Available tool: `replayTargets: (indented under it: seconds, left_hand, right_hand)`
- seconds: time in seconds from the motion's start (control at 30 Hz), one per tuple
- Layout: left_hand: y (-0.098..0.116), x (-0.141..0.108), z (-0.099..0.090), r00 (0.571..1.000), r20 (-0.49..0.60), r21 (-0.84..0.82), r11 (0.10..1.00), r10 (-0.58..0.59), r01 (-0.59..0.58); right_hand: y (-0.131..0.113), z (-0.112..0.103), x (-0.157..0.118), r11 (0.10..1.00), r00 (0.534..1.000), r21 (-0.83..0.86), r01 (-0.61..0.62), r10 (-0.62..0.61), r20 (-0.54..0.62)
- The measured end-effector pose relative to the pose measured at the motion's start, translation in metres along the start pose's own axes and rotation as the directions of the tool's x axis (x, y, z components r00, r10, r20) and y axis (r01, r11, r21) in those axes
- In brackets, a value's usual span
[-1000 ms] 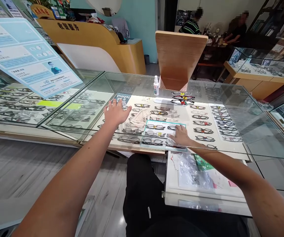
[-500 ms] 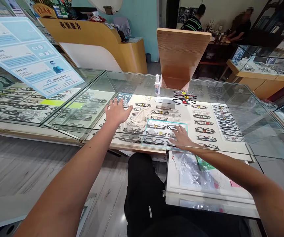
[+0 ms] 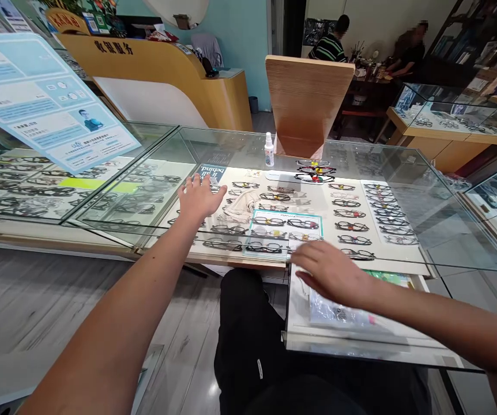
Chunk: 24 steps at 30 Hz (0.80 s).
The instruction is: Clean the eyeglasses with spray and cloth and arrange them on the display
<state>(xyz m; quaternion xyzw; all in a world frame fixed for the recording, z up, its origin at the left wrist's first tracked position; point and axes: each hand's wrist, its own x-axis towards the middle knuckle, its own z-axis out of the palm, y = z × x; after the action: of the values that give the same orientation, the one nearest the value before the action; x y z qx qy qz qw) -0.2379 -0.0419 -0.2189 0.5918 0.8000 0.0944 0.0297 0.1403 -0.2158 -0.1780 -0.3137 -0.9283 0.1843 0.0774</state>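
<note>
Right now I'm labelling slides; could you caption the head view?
Left hand spread over a glass showcase of eyeglasses, right hand above an open drawer.

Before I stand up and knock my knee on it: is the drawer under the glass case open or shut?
Open: the drawer juts out toward the person, its papers in view.

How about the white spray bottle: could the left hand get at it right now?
Probably yes: the left hand is spread and empty, and nothing seems to stand on the glass top between it and the spray bottle, farther forward and right.
</note>
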Motion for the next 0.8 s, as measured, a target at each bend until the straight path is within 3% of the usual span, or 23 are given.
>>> replayTargets:
  seconds: [0.07, 0.13, 0.3, 0.53, 0.8]
  left_hand:
    - [0.0, -0.001, 0.0, 1.0, -0.009, -0.003, 1.0, 0.001, -0.001]
    - [0.0, -0.001, 0.0, 1.0, -0.017, -0.005, 1.0, 0.004, -0.004]
    - [0.001, -0.001, -0.001, 1.0, -0.011, -0.01, 1.0, 0.009, -0.009]
    - [0.0, 0.0, 0.0, 1.0, -0.015, -0.002, 1.0, 0.01, -0.01]
    - [-0.002, 0.001, 0.002, 1.0, -0.01, -0.002, 1.0, 0.014, -0.014]
  right_hand:
    - [0.014, -0.002, 0.012, 0.991, 0.999, -0.132, -0.022, 0.016, -0.045]
    - [0.026, 0.004, 0.018, 0.983, 1.0, -0.184, -0.016, 0.016, 0.001]
    - [0.033, 0.021, 0.006, 0.987, 0.999, -0.158, -0.017, 0.022, 0.028]
    - [0.031, 0.017, -0.018, 0.993, 0.998, -0.112, -0.041, 0.045, 0.04]
    - [0.041, 0.011, 0.001, 0.984, 0.989, -0.116, -0.134, 0.141, 0.052]
